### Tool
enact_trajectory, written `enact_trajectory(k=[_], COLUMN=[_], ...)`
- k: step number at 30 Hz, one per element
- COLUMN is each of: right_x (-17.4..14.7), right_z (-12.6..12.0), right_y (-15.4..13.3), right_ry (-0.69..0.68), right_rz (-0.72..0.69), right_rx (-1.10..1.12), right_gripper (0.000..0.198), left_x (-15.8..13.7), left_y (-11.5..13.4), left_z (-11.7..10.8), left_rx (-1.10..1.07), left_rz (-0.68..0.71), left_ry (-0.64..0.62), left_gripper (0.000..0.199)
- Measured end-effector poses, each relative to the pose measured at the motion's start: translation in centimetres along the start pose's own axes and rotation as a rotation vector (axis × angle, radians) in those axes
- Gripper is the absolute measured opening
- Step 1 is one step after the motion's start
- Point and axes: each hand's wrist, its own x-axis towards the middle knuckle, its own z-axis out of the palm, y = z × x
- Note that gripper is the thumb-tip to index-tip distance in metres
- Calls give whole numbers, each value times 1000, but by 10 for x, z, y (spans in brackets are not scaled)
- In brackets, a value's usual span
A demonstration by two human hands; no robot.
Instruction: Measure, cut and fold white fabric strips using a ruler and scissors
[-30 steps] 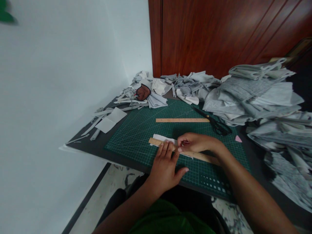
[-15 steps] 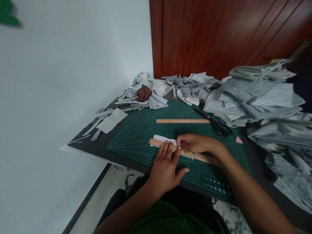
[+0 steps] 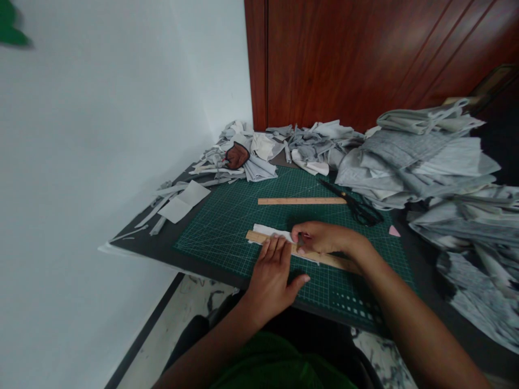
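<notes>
A strip of white cloth (image 3: 263, 229) lies on the green cutting mat (image 3: 219, 227), with a wooden ruler (image 3: 254, 236) laid lengthwise over it. My left hand (image 3: 270, 278) presses flat on the ruler, fingers stretched out and thumb apart. Just right of those fingertips, my right hand (image 3: 320, 237) is curled in a pinch at the ruler's upper edge, over the cloth. Whatever is between its fingers, if anything, is too small to make out. The ruler's right end passes under my right wrist.
Beyond the hands lie a second wooden ruler (image 3: 300, 201) and black scissors (image 3: 359, 208). Grey fabric is stacked high on the right (image 3: 421, 162). Cloth scraps (image 3: 320, 143) line the back edge, and white paper (image 3: 184, 202) lies at left. A pink piece (image 3: 394, 231) sits right of the scissors.
My left index finger has drawn in toward the other fingers, away from my right hand. The view has shifted slightly. Ruler and cloth look unmoved on the mat.
</notes>
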Motion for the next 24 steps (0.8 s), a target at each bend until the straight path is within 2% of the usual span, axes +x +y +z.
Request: enact_trajectory(k=[7, 11, 14, 17, 19, 20, 22, 24], right_x=[3, 5, 0, -11, -19, -22, -26, -28], right_z=[0, -1, -7, -14, -14, -11, 1, 19], right_y=[3, 2, 2, 7, 12, 16, 22, 26], right_ry=[24, 22, -35, -135, -144, -110, 42, 281], right_rz=[-49, -103, -125, -134, -151, -161, -178, -189], right_rx=[-63, -70, -50, 110, 262, 319, 395, 506], right_gripper=[15, 18, 25, 34, 35, 35, 38, 40], left_x=[22, 40, 48, 53, 54, 55, 55, 56], left_y=[-9, -23, -35, -43, -46, -46, -46, -45], left_z=[-17, -21, -19, -17, -17, -17, -17, -17], left_rx=[-72, -103, -154, -224, -243, -241, -225, -207], left_rz=[8, -13, -22, 2, 17, 21, 21, 25], left_ry=[9, 8, 0, -27, -40, -43, -47, -53], left_gripper=[16, 15, 16, 17, 18, 18, 18, 17])
